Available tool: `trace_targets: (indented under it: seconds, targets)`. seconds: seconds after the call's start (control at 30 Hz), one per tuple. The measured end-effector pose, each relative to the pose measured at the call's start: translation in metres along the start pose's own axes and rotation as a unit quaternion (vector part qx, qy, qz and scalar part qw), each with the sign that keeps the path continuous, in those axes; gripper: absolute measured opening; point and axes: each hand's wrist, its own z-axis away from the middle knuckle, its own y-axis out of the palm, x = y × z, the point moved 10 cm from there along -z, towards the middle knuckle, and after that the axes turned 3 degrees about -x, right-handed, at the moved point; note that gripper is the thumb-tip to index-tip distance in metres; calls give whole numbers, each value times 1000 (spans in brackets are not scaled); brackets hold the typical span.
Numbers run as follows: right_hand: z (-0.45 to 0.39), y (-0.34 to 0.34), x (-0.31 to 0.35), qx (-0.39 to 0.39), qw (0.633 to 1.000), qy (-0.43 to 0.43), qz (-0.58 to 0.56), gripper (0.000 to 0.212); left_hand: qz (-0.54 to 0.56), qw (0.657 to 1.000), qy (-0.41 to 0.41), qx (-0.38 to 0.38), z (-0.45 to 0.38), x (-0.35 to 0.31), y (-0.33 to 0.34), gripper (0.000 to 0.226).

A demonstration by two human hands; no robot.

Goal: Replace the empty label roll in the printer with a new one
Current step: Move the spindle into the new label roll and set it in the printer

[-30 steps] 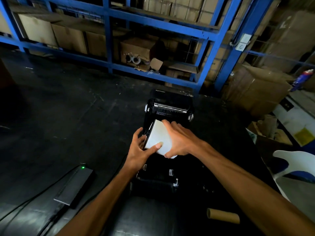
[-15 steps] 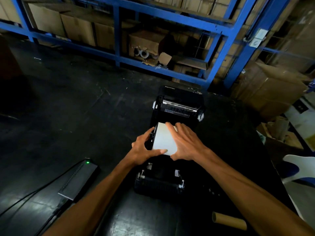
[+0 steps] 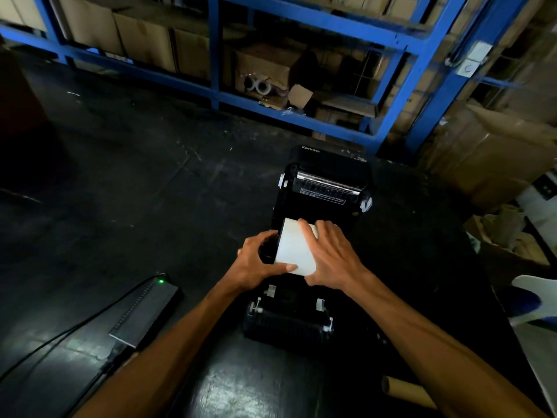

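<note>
Black printer (image 3: pixel 327 188) marked "Xprinter"

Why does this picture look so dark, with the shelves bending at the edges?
Head view: dim light, so the black table and printer nearly merge, while the white roll between both hands glares. A patch of sheen lies on the table's near edge. The wide lens bows the blue rack; its top and right corner are smeared by motion blur.
</note>
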Motion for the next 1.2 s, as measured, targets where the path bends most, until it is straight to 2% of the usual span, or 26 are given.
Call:
trace_targets:
  seconds: [0.13, 0.2, 0.33, 0.4, 0.7, 1.2]
  targets:
    - [-1, 7, 4, 5, 1000, -2, 16, 123, -2, 1000, 13, -23, 1, 2, -10, 93]
    - [-1, 9, 3, 7, 1000, -1, 13, 124, 4, 999, 8, -30, 2, 3, -17, 79]
    - [-3, 12, 3, 10, 1000, -5, 6, 124, 50, 998, 16, -18, -1, -3, -21, 37]
    - [-3, 13, 3, 9, 1000, -5, 7, 124, 52, 998, 15, -31, -4, -5, -26, 29]
    - [2, 18, 7, 1, 1000, 11, 9, 121, -64, 991, 93, -66, -17, -15, -35, 21]
    - [8, 21, 9, 12, 999, 39, 22, 119, -86, 981, 169, -48, -19, -28, -35, 18]
